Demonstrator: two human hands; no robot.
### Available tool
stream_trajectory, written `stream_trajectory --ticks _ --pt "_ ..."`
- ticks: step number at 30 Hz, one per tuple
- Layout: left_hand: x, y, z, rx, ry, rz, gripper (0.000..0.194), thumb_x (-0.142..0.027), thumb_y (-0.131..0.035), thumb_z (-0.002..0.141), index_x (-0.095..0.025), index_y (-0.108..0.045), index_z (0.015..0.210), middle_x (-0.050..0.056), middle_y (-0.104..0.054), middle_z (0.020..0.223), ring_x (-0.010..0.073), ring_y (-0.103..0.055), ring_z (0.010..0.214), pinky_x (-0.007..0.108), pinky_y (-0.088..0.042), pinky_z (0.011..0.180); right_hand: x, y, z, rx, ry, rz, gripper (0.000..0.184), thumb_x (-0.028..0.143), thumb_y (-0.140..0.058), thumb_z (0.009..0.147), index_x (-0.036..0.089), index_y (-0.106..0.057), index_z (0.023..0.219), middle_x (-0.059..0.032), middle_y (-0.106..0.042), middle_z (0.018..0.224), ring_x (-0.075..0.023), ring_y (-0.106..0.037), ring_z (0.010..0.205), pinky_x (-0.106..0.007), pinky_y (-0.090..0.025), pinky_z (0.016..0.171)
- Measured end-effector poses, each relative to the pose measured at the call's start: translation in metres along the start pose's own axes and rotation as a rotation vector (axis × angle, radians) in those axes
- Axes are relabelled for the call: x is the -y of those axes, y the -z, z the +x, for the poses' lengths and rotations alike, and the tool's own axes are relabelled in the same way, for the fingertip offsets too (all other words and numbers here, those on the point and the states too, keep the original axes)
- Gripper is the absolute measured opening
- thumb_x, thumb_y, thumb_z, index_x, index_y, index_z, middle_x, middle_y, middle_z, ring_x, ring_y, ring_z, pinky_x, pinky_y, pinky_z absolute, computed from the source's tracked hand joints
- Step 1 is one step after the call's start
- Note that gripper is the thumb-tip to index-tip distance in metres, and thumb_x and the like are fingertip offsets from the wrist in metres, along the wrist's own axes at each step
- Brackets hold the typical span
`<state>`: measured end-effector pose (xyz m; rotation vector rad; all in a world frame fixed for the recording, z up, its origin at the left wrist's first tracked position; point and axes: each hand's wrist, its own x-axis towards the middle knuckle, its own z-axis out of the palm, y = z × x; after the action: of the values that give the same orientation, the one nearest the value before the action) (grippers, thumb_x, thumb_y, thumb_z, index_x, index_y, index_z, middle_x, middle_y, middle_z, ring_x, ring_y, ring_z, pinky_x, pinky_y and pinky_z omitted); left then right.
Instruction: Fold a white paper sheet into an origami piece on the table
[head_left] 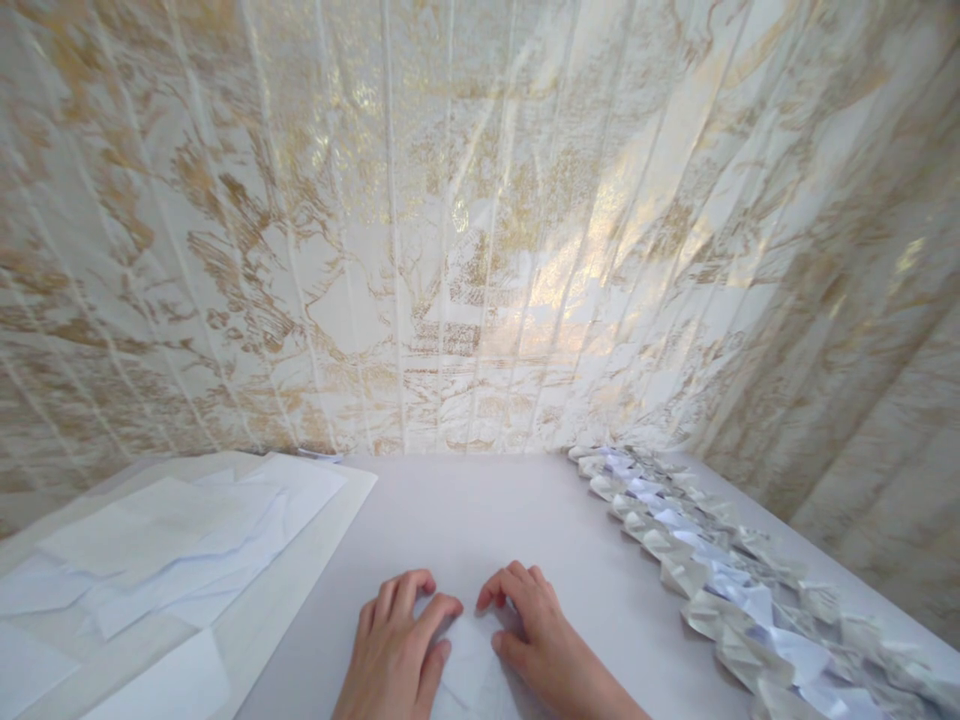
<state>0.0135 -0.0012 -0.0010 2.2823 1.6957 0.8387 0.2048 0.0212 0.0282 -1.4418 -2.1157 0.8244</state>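
white paper (471, 660) mostly under both hands, its lower part past the bottom edge

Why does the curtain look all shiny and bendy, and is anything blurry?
In the head view, the white-and-gold patterned curtain glints where light shines through its middle. The wide lens bows its folds outward toward the edges. The loose white paper sheets at the left look soft and blurred. The left hand and right hand pressing the small white paper look sharp, with faint shadows beneath.

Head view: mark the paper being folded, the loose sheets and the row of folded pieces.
folded paper (474, 655), head view, bare middle between the hands.
loose sheets (161, 545), head view, top sheet.
row of folded pieces (720, 580), head view, mid-row piece.
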Motion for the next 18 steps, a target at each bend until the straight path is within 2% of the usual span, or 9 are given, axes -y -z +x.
stream_trajectory --ticks 4,7,9,12,14,16,18 --pt "0.003 0.001 0.000 -0.008 -0.040 -0.062 0.030 -0.009 -0.054 0.077 -0.029 -0.064 0.097 0.003 -0.060 0.107 0.0249 -0.054 0.105 0.040 -0.042 0.086 -0.004 0.001 -0.001 0.020 0.002 0.057 0.035 0.004 -0.050 0.070 0.022 -0.063 0.096 -0.0032 -0.059 0.099 -0.0223 -0.051 0.102 -0.038 -0.031 0.096" --pt "0.006 0.000 -0.001 0.005 -0.096 -0.167 0.023 -0.010 -0.054 0.079 -0.027 -0.060 0.093 0.000 -0.062 0.104 0.0229 -0.055 0.102 0.036 -0.042 0.085 -0.002 -0.002 -0.001 0.038 -0.008 0.018 0.025 0.011 -0.062 0.074 0.022 -0.064 0.096 -0.0035 -0.057 0.102 -0.0239 -0.050 0.102 -0.038 -0.033 0.094" --pt "0.008 -0.002 -0.003 -0.007 -0.118 -0.224 0.030 -0.007 -0.053 0.078 -0.028 -0.058 0.099 -0.001 -0.063 0.106 0.0213 -0.055 0.102 0.035 -0.042 0.086 0.002 -0.006 -0.001 0.037 -0.017 -0.042 0.034 0.013 -0.074 0.065 0.021 -0.064 0.097 -0.0041 -0.056 0.104 -0.0254 -0.049 0.102 -0.038 -0.034 0.092" --pt "0.009 -0.004 -0.005 -0.040 -0.121 -0.241 0.049 -0.004 -0.048 0.079 -0.029 -0.053 0.120 0.000 -0.064 0.113 0.0201 -0.055 0.105 0.034 -0.042 0.091 0.005 -0.013 -0.001 0.030 -0.014 -0.064 0.038 0.006 -0.075 0.059 0.020 -0.062 0.093 -0.0042 -0.057 0.105 -0.0249 -0.049 0.101 -0.036 -0.035 0.090" --pt "0.008 -0.003 -0.005 0.000 -0.168 -0.216 0.051 -0.004 -0.047 0.081 -0.030 -0.052 0.125 0.000 -0.065 0.115 0.0204 -0.054 0.107 0.033 -0.042 0.094 0.004 -0.018 -0.001 0.018 -0.003 -0.042 0.036 0.002 -0.071 0.060 0.020 -0.062 0.090 -0.0033 -0.058 0.104 -0.0239 -0.050 0.100 -0.035 -0.035 0.089" --pt "0.006 -0.001 -0.004 0.069 -0.216 -0.171 0.049 -0.005 -0.049 0.079 -0.030 -0.056 0.121 -0.001 -0.067 0.116 0.0217 -0.054 0.109 0.034 -0.040 0.096 0.000 -0.023 -0.001 -0.009 0.023 -0.025 0.035 0.000 -0.067 0.060 0.020 -0.062 0.088 -0.0027 -0.058 0.102 -0.0233 -0.050 0.099 -0.034 -0.036 0.088" --pt "0.005 0.000 -0.003 0.119 -0.206 -0.128 0.050 -0.005 -0.052 0.074 -0.030 -0.059 0.116 0.000 -0.068 0.114 0.0239 -0.054 0.109 0.036 -0.040 0.096 -0.004 -0.028 -0.001 -0.058 0.051 -0.014 0.037 -0.002 -0.065 0.059 0.020 -0.062 0.088 -0.0026 -0.059 0.100 -0.0228 -0.051 0.098 -0.034 -0.036 0.088"
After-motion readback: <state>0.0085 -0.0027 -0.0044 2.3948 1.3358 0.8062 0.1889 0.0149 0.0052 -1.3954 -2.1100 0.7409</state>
